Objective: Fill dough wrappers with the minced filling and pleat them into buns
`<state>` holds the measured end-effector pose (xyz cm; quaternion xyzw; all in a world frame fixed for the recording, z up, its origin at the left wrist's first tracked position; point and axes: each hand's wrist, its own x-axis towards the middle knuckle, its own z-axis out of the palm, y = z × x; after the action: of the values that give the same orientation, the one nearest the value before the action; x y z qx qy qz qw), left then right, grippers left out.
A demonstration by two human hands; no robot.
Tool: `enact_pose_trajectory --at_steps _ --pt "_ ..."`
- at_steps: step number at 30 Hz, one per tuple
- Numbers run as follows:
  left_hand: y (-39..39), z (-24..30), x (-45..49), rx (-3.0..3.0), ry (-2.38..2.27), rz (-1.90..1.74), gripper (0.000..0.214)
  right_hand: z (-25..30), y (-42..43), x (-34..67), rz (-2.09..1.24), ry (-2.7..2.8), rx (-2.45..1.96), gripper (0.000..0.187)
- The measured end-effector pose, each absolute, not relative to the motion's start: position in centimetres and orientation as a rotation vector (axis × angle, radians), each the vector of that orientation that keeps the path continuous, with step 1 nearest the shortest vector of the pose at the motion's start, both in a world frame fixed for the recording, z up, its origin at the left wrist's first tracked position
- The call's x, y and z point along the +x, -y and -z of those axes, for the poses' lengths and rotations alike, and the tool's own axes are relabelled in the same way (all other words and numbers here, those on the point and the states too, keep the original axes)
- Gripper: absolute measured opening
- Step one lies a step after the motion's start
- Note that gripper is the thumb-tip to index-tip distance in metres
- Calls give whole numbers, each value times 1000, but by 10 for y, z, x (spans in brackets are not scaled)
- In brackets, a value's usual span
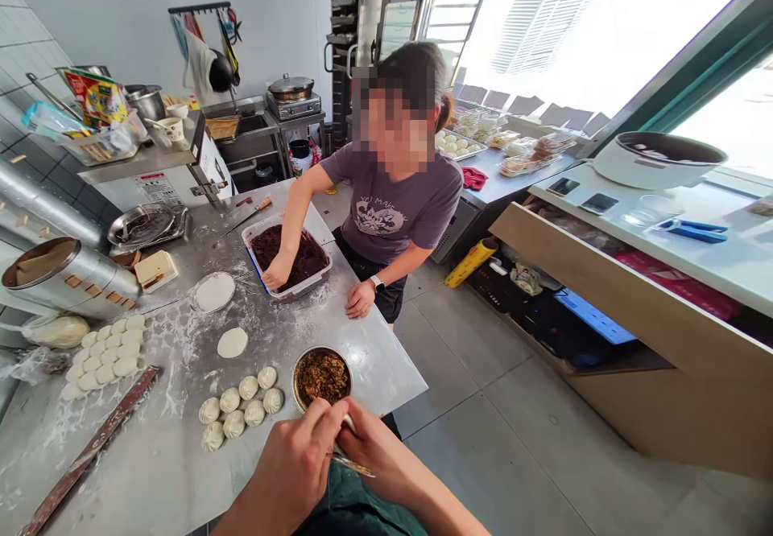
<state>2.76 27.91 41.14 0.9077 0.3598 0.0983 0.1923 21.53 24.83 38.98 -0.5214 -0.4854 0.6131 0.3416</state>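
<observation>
My left hand [293, 472] and my right hand [386, 455] are close together at the near edge of a steel table [374, 367], and their fingers hide most of what they hold. A small metal spatula [353, 465] pokes out below my right hand. Just past my fingers stands a metal bowl of brown minced filling [322, 377]. To its left sit several pleated raw dumplings [238, 407]. Farther left lie several dough balls [102, 355], and flat round dough wrappers [233, 343] lie on the floured steel. A long wooden rolling pin [90, 447] lies at the left.
Across the table, a co-worker's hand [276, 273] touches dark filling in a plastic tub [287, 258]. A knife [245, 216], a metal tray [145, 226] and a steel cylinder [66, 274] lie beyond. Counters and a tiled floor [483, 407] lie right.
</observation>
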Motion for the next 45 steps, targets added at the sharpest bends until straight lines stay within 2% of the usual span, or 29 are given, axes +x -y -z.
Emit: enact_pose_trajectory --at_steps 5,9,14,18,23,27,33,37,39,45 --pt "-283 -414 26 2491 -1084 -347 24 -406 -250 226 -1762 1190 -1238 49" --pt "-285 -414 25 2469 -1102 -478 30 -410 -249 223 -1849 1001 -1066 42" --pt "-283 -412 27 2479 -1089 -510 27 -401 -245 212 -1782 916 -1135 36" --pt "-283 -413 27 2540 -1065 -390 43 -405 -244 211 -1703 1103 -1238 37" --pt "-282 -412 29 2512 -1082 -337 25 -405 -241 214 -1684 1101 -1393 37" --pt "-285 -410 29 2540 -1053 -289 33 -406 -244 217 -1684 1129 -1358 39" --pt "-291 -411 28 2496 -1123 -359 25 -414 -252 217 -1697 1094 -1242 43" --pt "-291 -409 28 2544 -1087 -324 35 -407 -250 211 -1715 1020 -1225 48" --pt "-291 -409 28 2550 -1089 -326 28 -404 -248 211 -1699 1017 -1271 50" --pt "-293 -410 29 2611 -1023 -289 30 -394 -248 212 -1667 1092 -1323 44"
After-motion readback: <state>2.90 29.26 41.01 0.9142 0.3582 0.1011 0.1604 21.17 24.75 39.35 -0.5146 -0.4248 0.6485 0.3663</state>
